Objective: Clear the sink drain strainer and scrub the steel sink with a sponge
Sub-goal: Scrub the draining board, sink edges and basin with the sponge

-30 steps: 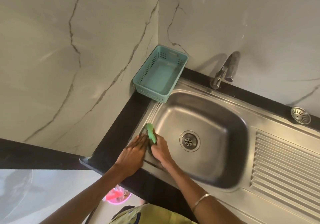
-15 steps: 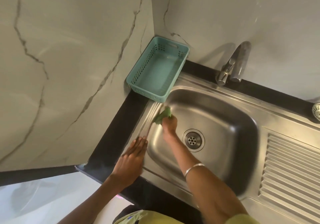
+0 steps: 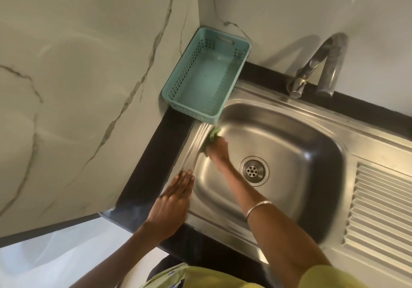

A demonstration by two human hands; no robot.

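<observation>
While the right hand [image 3: 217,148] grips the sponge [image 3: 213,135] against the sink's [image 3: 312,136] left rim near the basket [image 3: 207,76], scrubbing looks underway. Left hand [image 3: 172,200] lies flat, fingers straight, on the front-left rim, probably bracing.

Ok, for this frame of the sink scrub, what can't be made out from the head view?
- Sponge: mostly covered by the right hand and motion-blurred; its shape and the fingers' grip are unclear.
- Sink: its drainboard runs off the right edge of the frame.
- Drain: too small to tell whether debris remains in the holes.
- Left hand: lies flat on the sink's rim; its palm contact is hidden beneath it.
- Tap: blurred, so no water flow can be judged.
</observation>
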